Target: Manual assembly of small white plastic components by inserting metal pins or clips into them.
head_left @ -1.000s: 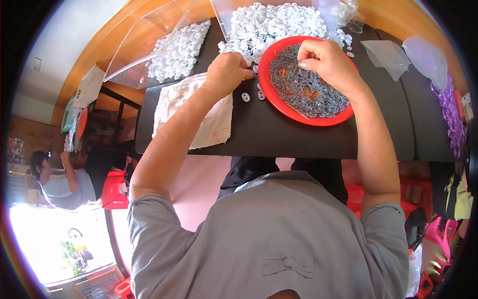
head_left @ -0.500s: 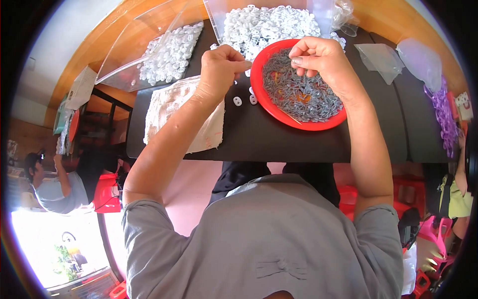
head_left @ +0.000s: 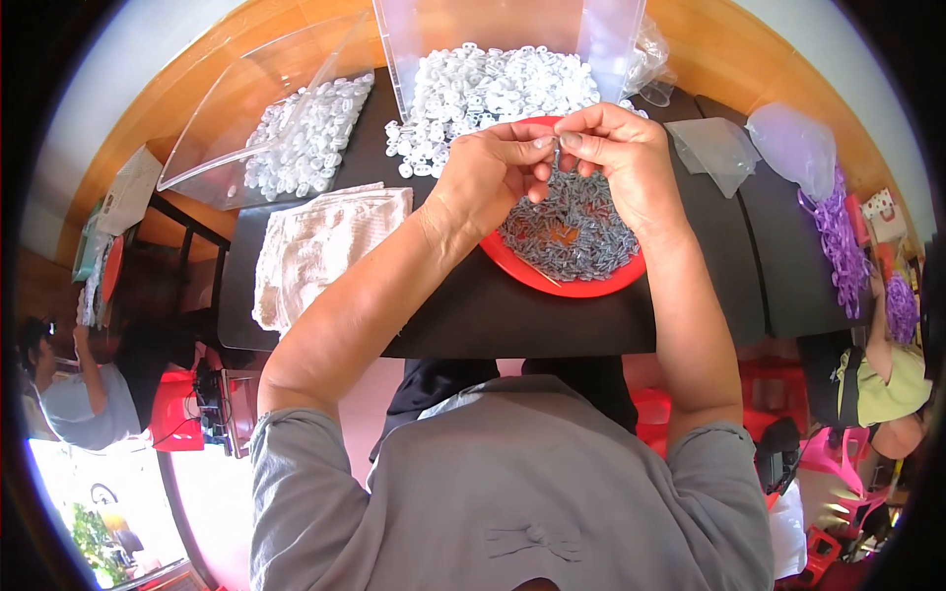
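Note:
My left hand and my right hand meet over the far side of a red basin. Both are closed in pinches, thumb against forefinger, their tips almost touching. A small slender grey piece, much like a screw, stands upright between the fingertips and seems to be in my right hand's pinch. Whatever my left fingers grip is too small to make out. Many similar grey screw-like pieces fill the basin. White oval plastic parts with holes lie heaped just beyond my hands.
A folded cream cloth lies left on the dark table. Behind it, a tilted clear bin holds more white parts. Clear plastic bags and purple strips lie right. Other people sit at both sides.
My hands, apart over the basin's two sides before, have come together at their fingertips. The grey piece now shows between them. The whole view has shifted slightly.

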### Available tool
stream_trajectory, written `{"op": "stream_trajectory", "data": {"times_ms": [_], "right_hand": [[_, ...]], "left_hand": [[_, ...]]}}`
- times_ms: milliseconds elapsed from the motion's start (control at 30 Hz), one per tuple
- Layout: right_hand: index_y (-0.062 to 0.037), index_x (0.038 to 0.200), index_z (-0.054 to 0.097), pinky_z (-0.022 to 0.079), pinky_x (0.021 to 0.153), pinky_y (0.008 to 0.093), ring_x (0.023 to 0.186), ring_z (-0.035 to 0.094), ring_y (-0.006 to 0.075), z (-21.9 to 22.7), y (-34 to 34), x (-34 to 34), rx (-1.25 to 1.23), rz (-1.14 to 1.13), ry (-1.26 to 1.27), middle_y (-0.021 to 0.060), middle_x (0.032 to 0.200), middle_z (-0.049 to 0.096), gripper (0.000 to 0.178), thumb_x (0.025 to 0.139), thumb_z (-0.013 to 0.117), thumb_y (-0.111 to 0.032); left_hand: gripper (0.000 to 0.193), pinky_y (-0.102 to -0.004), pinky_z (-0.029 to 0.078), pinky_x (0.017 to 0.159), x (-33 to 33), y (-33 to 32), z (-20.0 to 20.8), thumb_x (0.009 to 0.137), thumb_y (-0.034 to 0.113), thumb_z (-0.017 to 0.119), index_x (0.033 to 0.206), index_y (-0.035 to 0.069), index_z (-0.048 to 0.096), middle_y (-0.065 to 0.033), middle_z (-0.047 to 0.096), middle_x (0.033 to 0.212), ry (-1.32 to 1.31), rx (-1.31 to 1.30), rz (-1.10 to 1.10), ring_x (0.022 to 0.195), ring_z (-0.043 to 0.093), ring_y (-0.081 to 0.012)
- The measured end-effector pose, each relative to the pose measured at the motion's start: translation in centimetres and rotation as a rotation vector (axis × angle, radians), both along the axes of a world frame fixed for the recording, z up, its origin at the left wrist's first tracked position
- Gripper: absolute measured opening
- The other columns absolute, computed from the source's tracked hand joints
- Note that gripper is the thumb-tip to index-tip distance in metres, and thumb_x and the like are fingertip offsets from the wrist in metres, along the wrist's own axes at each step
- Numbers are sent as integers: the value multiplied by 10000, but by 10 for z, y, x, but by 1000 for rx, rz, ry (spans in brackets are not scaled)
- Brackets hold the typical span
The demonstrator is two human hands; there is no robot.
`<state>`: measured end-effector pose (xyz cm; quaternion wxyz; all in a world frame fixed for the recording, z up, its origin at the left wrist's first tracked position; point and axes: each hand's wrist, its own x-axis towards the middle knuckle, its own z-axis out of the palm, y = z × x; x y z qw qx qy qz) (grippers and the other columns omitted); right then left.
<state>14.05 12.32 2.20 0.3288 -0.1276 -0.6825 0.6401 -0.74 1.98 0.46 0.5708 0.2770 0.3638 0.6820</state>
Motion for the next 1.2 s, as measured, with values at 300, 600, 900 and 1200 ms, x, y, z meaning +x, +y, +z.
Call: {"op": "stream_trajectory", "data": {"times_ms": [300,600,900,1200], "right_hand": [[-2,933,676,411,632,216,711,560,81,0,-5,-3,63,-47,-80,21,797,649,101,869,646,-75],[-10,957,673,424,647,220,762,594,89,-1,-9,-5,46,-73,-79,19,829,656,115,890,637,-97],[-16,946,673,423,644,217,744,584,81,0,-16,-7,69,-101,-58,18,814,653,111,891,638,-106],[-19,937,671,417,643,211,722,564,66,-2,-19,-8,160,-163,-50,8,799,644,102,890,644,-104]], "left_hand": [[134,-272,433,542,-4,-6,-1,923,81,606,1003,-25,587,-50,578,785,41,-42,26,675,562,-141],[93,-272,481,494,3,-11,2,885,36,641,917,-50,622,-94,637,763,81,-6,136,630,600,-152],[81,-276,479,470,3,-11,0,878,33,646,884,-43,618,-99,641,760,61,-1,171,624,603,-156],[75,-273,485,460,2,-9,-1,881,12,631,905,-52,598,-109,644,775,47,39,181,623,610,-161]]}}
